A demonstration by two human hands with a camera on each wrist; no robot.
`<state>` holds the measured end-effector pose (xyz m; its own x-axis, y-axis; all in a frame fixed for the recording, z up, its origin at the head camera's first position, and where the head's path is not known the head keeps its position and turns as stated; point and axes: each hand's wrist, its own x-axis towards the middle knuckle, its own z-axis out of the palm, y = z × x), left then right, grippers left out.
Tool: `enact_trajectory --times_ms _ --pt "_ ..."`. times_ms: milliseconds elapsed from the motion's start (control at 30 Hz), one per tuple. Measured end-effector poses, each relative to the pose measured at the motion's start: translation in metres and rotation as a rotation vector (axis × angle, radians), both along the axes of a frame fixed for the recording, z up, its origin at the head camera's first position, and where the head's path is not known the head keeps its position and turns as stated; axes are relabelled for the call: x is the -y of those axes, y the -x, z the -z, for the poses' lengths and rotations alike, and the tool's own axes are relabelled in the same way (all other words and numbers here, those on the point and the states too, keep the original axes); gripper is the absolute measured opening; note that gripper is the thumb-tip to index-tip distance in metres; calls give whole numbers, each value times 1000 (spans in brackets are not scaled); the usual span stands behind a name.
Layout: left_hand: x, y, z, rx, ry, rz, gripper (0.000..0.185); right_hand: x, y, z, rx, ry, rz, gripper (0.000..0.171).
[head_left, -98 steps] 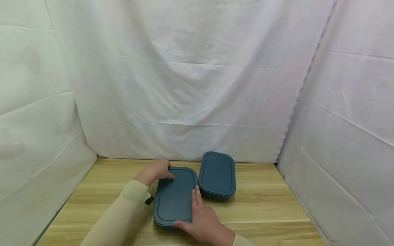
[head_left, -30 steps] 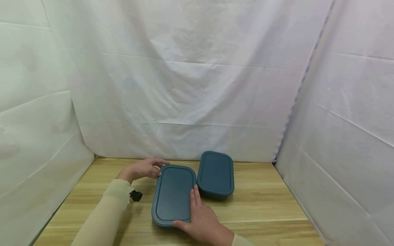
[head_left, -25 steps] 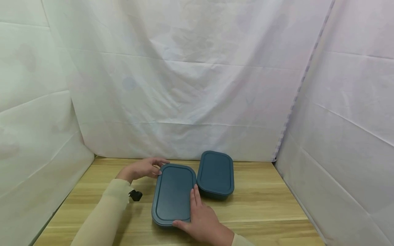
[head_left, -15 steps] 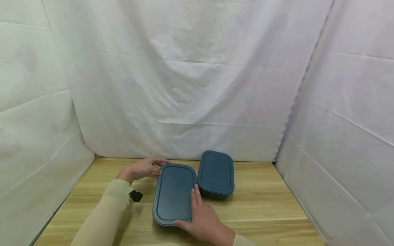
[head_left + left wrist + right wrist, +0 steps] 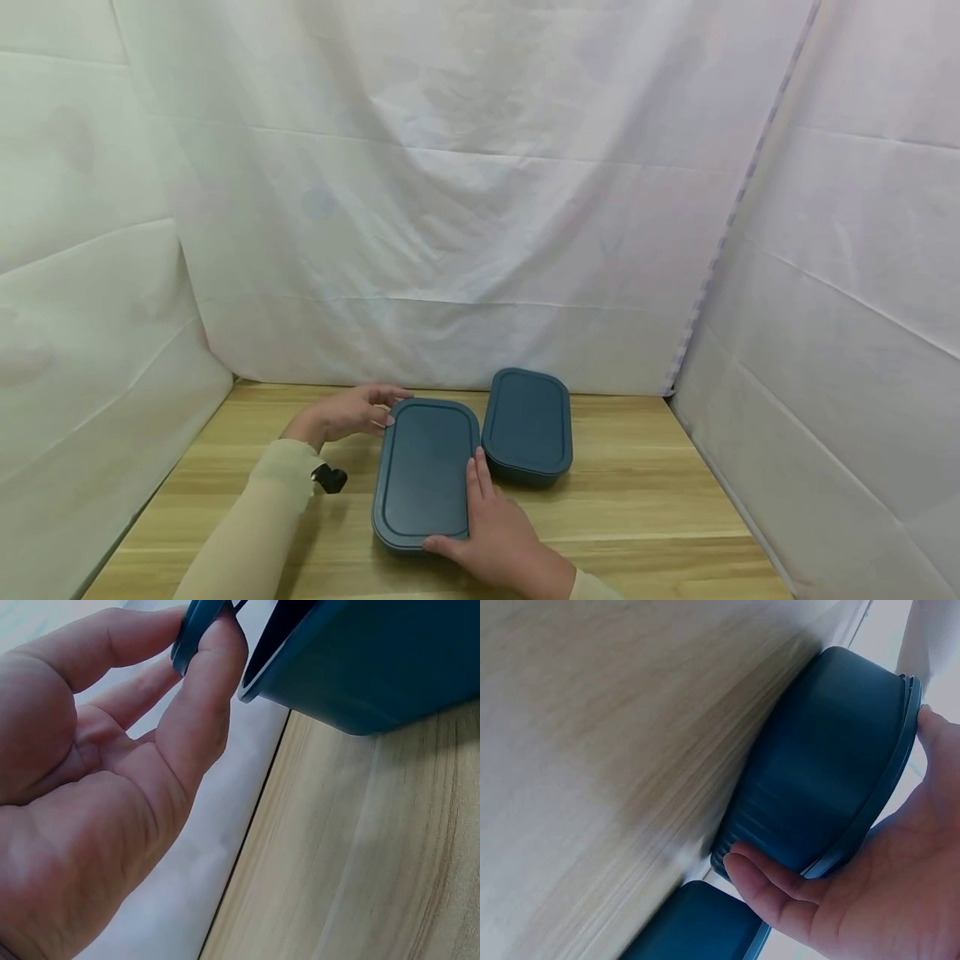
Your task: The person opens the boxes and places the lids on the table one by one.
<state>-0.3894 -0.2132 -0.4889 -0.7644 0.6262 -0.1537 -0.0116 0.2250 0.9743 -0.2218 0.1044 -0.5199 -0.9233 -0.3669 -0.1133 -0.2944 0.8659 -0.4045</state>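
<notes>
Two dark teal lidded containers stand side by side on a wooden table. My left hand is at the far-left corner of the near container and pinches the edge of its lid. In the left wrist view that corner stands a little apart from the container's rim. My right hand lies along the lid's near-right edge, thumb curled round the front. The right wrist view shows the thumb against the container wall. The second container sits just behind and to the right, untouched.
White cloth walls in the table at the back, left and right. A small black camera hangs at my left wrist. Bare wood shows to the right of the containers and to the left of my left arm.
Since the earliest frame my left hand has slid off the lid's top to its far-left corner. Over the last second both hands and both containers have barely moved.
</notes>
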Motion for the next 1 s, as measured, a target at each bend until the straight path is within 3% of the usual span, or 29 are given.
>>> enact_trajectory --times_ms 367,1000 --pt "5 4 9 20 -15 -5 69 -2 -1 1 -10 19 -6 136" --pt "14 1 -3 2 -42 12 65 -7 -1 -1 -9 37 -31 141"
